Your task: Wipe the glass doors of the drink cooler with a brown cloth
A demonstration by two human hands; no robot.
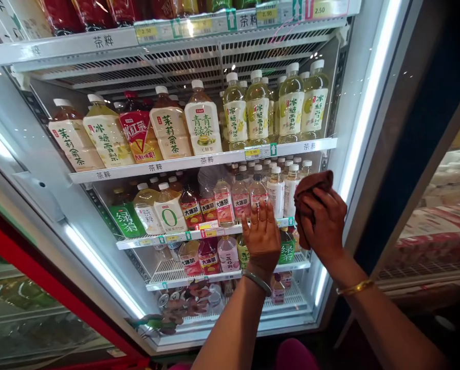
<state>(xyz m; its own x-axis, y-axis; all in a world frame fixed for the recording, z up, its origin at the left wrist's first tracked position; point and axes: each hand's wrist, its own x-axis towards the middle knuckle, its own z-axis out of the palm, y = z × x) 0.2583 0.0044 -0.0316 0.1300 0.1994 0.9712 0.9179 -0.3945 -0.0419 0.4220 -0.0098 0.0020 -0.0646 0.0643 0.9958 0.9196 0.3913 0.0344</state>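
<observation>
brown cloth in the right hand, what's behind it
A white bottle cap shows just above the brown cloth in the right hand, and a white-labelled bottle shows beside its left edge. Whatever is directly behind the cloth is covered.

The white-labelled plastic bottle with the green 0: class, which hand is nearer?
Left. The left hand is to the right of that bottle; the right hand, holding a brown cloth, is farther right.

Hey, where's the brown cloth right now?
In the head view, the brown cloth is right of center, bunched in the right hand, beside the cooler's bright right-hand light strip.
</observation>
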